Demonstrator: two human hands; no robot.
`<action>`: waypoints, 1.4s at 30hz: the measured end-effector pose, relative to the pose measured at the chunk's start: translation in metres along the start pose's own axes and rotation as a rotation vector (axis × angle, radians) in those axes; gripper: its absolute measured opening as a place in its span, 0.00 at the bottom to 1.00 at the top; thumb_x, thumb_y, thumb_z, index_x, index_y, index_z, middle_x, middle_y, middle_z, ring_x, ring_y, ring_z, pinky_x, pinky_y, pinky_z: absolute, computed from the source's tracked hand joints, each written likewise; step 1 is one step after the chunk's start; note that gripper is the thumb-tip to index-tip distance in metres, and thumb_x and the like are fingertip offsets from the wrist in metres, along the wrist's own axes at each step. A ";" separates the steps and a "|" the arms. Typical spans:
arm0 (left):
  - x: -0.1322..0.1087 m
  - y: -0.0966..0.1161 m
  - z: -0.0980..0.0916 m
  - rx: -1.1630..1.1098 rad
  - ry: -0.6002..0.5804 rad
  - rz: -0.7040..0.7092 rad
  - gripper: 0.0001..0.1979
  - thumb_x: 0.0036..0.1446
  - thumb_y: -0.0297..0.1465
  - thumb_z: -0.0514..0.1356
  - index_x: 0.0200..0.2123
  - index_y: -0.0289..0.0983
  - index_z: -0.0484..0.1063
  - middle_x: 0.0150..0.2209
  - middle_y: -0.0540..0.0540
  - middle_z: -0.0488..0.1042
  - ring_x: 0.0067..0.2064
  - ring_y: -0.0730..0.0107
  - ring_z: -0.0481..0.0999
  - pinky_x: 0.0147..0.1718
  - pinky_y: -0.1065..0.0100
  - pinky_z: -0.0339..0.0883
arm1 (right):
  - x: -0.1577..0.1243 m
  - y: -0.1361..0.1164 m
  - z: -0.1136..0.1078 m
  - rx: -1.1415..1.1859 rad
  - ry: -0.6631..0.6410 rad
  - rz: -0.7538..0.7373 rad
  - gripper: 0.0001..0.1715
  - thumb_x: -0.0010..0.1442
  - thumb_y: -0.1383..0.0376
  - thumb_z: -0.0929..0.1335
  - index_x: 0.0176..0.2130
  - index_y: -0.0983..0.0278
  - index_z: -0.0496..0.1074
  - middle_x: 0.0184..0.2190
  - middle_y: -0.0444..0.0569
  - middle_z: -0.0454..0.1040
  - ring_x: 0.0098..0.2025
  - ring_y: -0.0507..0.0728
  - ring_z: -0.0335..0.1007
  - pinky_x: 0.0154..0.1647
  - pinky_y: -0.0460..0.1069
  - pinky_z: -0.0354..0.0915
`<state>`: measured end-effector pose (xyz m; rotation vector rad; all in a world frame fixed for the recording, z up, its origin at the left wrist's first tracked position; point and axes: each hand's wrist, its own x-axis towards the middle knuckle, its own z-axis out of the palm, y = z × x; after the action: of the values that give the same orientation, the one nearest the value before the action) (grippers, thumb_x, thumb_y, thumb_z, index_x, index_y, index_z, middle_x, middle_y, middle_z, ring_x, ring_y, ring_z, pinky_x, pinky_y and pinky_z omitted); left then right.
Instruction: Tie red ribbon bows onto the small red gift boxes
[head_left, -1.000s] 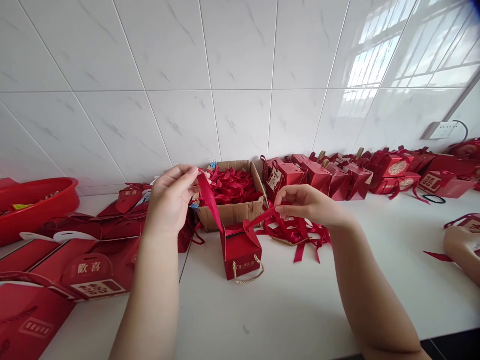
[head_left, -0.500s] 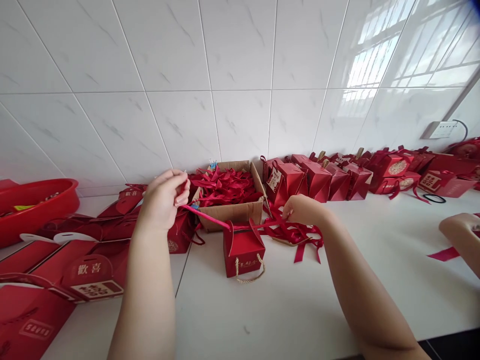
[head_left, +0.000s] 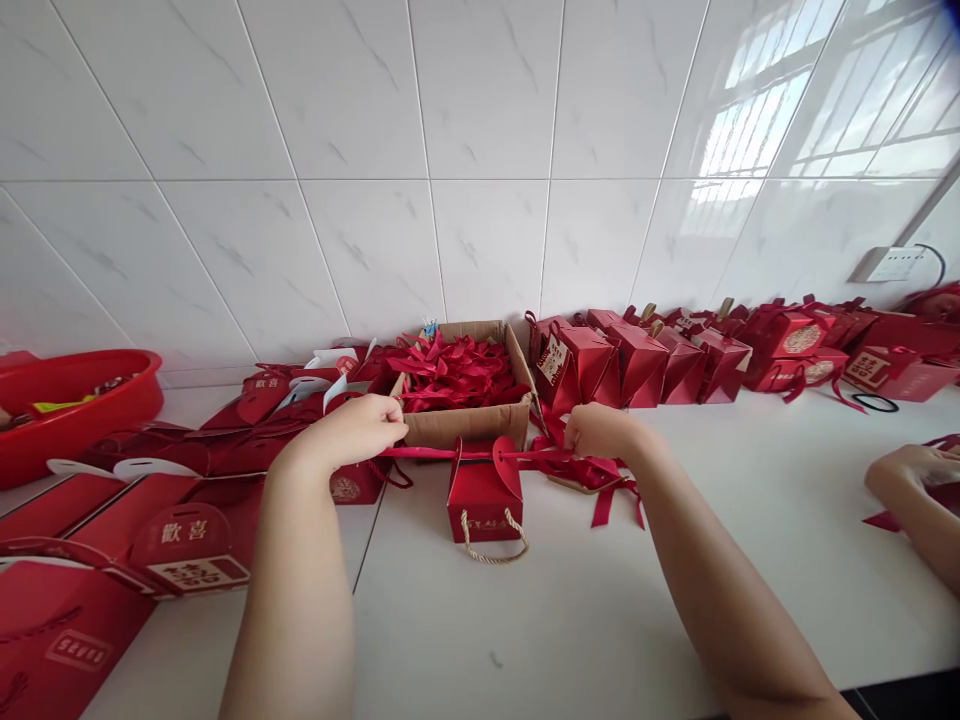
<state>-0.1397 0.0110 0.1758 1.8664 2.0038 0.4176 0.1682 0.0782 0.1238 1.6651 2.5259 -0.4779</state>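
A small red gift box (head_left: 484, 500) with a twisted cord handle stands upright on the white table, between my hands. A red ribbon (head_left: 420, 453) passes through the holes in its top flaps and stretches out to both sides. My left hand (head_left: 373, 430) is closed on the ribbon's left end. On the other side, my right hand (head_left: 596, 430) has its fingers closed on the right part, beside a loose heap of ribbons (head_left: 600, 475). Both fingertips are partly hidden. Right behind the gift box is a cardboard box (head_left: 465, 425) full of red ribbons.
Flat and folded red boxes (head_left: 195, 540) cover the left side, near a red plastic basin (head_left: 82, 415). Rows of closed red boxes (head_left: 637, 360) line the tiled wall at right. Another person's hand (head_left: 904, 475) works with ribbon at the far right.
My left hand has come down and inward, bringing the ribbon from a slant to nearly level. My right hand has hardly moved. The gift box has turned slightly.
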 end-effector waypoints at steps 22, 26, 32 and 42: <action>-0.015 0.013 -0.014 -0.864 0.902 0.248 0.03 0.51 0.29 0.61 0.30 0.36 0.69 0.25 0.52 0.73 0.28 0.77 0.71 0.25 0.77 0.61 | -0.050 0.005 -0.027 0.175 0.293 0.011 0.15 0.54 0.58 0.65 0.21 0.63 0.63 0.20 0.44 0.64 0.21 0.49 0.56 0.21 0.46 0.51; -0.024 0.024 -0.016 -0.981 0.942 0.353 0.03 0.52 0.25 0.61 0.28 0.35 0.68 0.20 0.54 0.69 0.21 0.84 0.64 0.18 0.80 0.55 | -0.061 0.005 -0.032 0.432 0.341 -0.085 0.21 0.56 0.53 0.65 0.21 0.64 0.60 0.18 0.42 0.58 0.20 0.48 0.49 0.19 0.46 0.48; -0.028 0.027 -0.017 -1.137 0.889 0.488 0.05 0.52 0.28 0.63 0.29 0.34 0.69 0.19 0.53 0.69 0.20 0.79 0.70 0.16 0.78 0.56 | -0.064 0.003 -0.035 0.825 0.432 -0.235 0.21 0.55 0.49 0.69 0.28 0.65 0.71 0.25 0.47 0.69 0.27 0.51 0.62 0.27 0.46 0.59; -0.023 0.038 -0.012 -1.492 0.486 0.577 0.01 0.50 0.25 0.65 0.28 0.35 0.75 0.29 0.50 0.78 0.34 0.75 0.80 0.30 0.81 0.73 | -0.047 -0.024 -0.024 1.532 0.339 -0.535 0.14 0.52 0.60 0.73 0.21 0.65 0.72 0.30 0.49 0.76 0.24 0.47 0.63 0.26 0.44 0.64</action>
<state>-0.1105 -0.0088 0.2053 1.2097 0.6386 1.9493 0.1681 0.0354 0.1631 1.0762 2.8495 -2.8917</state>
